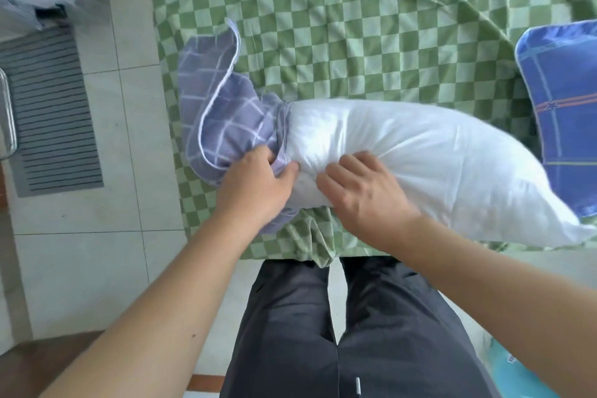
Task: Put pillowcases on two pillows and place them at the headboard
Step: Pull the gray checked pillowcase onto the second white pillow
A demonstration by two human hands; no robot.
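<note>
On bed: left hand grips pillowcase; right hand presses pillow.

bright even daylight, soft blur, edges warped

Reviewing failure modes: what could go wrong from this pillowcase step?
1. The pillowcase covers only one end of the white pillow; bunched fabric may jam.
2. The left hand pinches just one edge, so the opening could slip off.
3. The pillow overhangs the bed edge and may slide.
</note>
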